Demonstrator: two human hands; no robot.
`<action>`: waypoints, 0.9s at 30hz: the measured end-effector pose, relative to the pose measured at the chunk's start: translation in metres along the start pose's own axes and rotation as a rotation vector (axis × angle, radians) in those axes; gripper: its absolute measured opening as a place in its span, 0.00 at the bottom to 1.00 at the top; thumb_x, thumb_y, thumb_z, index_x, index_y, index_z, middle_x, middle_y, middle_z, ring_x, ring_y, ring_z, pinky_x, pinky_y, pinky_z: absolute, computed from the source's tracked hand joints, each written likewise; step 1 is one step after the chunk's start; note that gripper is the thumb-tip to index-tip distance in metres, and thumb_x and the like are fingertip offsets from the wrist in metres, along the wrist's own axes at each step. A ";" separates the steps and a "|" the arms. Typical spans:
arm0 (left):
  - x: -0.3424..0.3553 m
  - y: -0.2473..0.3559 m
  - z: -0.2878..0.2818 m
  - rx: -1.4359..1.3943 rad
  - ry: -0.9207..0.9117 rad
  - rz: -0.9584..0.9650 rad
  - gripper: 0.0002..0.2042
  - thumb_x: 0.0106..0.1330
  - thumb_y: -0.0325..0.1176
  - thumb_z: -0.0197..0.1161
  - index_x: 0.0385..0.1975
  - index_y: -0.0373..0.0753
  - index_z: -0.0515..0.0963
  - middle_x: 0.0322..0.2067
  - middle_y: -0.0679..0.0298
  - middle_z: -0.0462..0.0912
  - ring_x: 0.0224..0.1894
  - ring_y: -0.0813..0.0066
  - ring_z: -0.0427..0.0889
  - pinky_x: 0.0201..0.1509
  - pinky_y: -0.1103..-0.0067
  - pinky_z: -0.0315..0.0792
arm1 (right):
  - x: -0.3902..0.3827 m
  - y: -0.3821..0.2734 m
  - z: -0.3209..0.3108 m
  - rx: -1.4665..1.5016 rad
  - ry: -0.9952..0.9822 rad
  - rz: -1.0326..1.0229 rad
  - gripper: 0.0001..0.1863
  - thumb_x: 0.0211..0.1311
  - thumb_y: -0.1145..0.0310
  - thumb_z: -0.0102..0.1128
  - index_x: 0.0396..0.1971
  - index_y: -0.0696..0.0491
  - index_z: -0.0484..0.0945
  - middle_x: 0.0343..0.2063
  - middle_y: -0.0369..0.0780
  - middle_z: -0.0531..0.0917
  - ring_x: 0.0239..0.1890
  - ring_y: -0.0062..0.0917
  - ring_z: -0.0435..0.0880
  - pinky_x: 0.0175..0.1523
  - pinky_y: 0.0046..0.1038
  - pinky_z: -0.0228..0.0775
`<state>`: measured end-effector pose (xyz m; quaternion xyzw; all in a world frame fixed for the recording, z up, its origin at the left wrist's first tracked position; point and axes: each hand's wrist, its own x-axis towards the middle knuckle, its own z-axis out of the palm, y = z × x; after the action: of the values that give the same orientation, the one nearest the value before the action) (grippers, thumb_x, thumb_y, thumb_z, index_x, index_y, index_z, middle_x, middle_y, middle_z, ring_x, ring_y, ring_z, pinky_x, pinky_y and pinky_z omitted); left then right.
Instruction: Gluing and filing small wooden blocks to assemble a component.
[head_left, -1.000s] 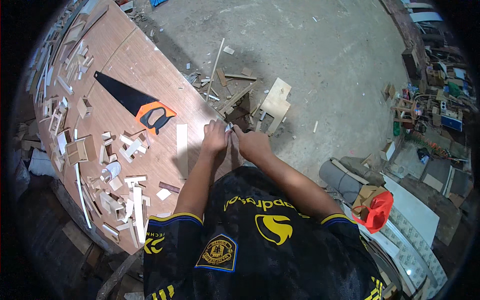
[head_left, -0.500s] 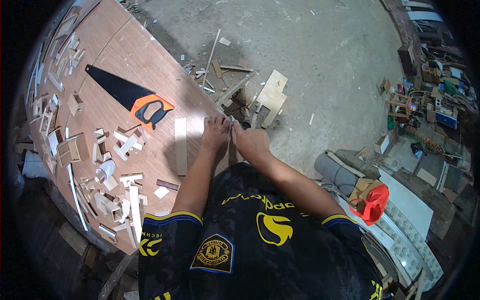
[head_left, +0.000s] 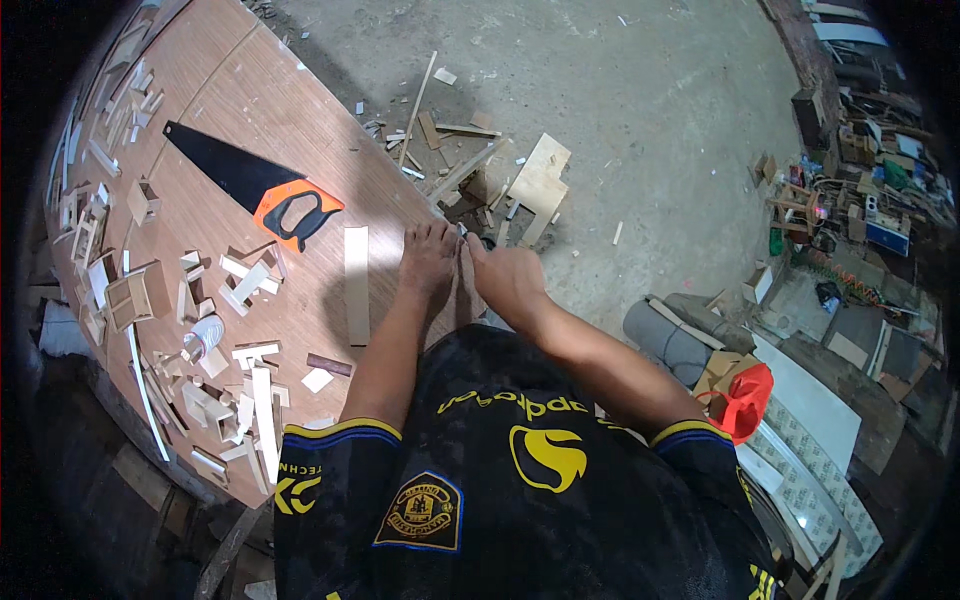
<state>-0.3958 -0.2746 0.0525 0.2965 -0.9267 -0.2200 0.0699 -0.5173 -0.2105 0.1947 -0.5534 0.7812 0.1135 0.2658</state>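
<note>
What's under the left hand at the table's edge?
Brown tabletop shows beside the left hand, and a small pale thing shows between it and the right hand. Whatever lies directly beneath the left hand is covered and cannot be seen.

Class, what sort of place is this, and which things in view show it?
Probably a woodworking workshop: a handsaw with an orange-and-black handle lies on the worktable near many small wooden pieces, and wood scraps litter the floor.

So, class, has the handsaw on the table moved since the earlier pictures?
No. The handsaw lies in the same place relative to the pale strip nearby on the table; only the whole view has shifted.
</note>
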 end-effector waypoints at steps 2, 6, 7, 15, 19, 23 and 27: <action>0.002 -0.003 0.002 0.008 0.006 0.003 0.12 0.64 0.40 0.55 0.43 0.43 0.73 0.43 0.61 0.73 0.49 0.60 0.70 0.53 0.63 0.61 | 0.012 0.002 0.004 0.007 0.007 0.012 0.19 0.64 0.68 0.46 0.53 0.49 0.75 0.20 0.43 0.84 0.23 0.37 0.85 0.25 0.39 0.74; -0.003 -0.008 0.012 0.015 -0.001 0.017 0.11 0.64 0.40 0.55 0.43 0.44 0.74 0.44 0.62 0.73 0.49 0.60 0.70 0.52 0.63 0.62 | 0.008 0.001 -0.008 -0.004 -0.030 -0.046 0.17 0.64 0.68 0.47 0.51 0.49 0.77 0.21 0.43 0.84 0.24 0.38 0.85 0.25 0.40 0.74; -0.002 -0.005 0.012 0.004 0.013 0.024 0.11 0.64 0.40 0.55 0.43 0.45 0.74 0.43 0.62 0.73 0.49 0.60 0.71 0.52 0.62 0.62 | 0.003 0.004 -0.015 -0.020 -0.036 -0.070 0.17 0.65 0.68 0.46 0.51 0.49 0.77 0.20 0.43 0.83 0.24 0.38 0.85 0.25 0.40 0.74; -0.008 -0.007 0.014 0.014 0.001 0.000 0.11 0.64 0.41 0.55 0.43 0.46 0.74 0.43 0.62 0.74 0.50 0.60 0.71 0.52 0.63 0.62 | 0.012 -0.003 -0.016 -0.033 -0.100 -0.009 0.17 0.64 0.69 0.46 0.51 0.51 0.76 0.25 0.43 0.85 0.27 0.38 0.86 0.27 0.40 0.75; 0.003 0.004 -0.001 -0.032 0.029 -0.024 0.11 0.64 0.41 0.56 0.43 0.46 0.74 0.44 0.62 0.74 0.49 0.60 0.71 0.50 0.62 0.63 | 0.006 0.004 -0.025 -0.042 -0.120 -0.057 0.14 0.64 0.69 0.45 0.46 0.51 0.77 0.25 0.44 0.85 0.28 0.40 0.86 0.28 0.41 0.75; -0.003 -0.004 0.005 0.011 0.029 0.013 0.11 0.64 0.41 0.56 0.43 0.45 0.74 0.44 0.62 0.74 0.49 0.60 0.71 0.50 0.62 0.63 | 0.020 -0.004 -0.010 0.003 -0.041 0.006 0.13 0.63 0.69 0.46 0.42 0.50 0.79 0.25 0.44 0.85 0.28 0.40 0.86 0.28 0.41 0.76; 0.002 -0.007 0.007 -0.008 0.018 0.024 0.12 0.63 0.41 0.57 0.42 0.45 0.74 0.43 0.63 0.74 0.48 0.61 0.71 0.48 0.62 0.63 | 0.015 -0.001 -0.033 -0.062 -0.116 -0.063 0.13 0.65 0.68 0.45 0.38 0.50 0.81 0.24 0.44 0.85 0.28 0.40 0.86 0.28 0.40 0.76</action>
<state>-0.3962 -0.2783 0.0431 0.2869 -0.9288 -0.2199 0.0820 -0.5294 -0.2384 0.2145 -0.5781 0.7428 0.1610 0.2970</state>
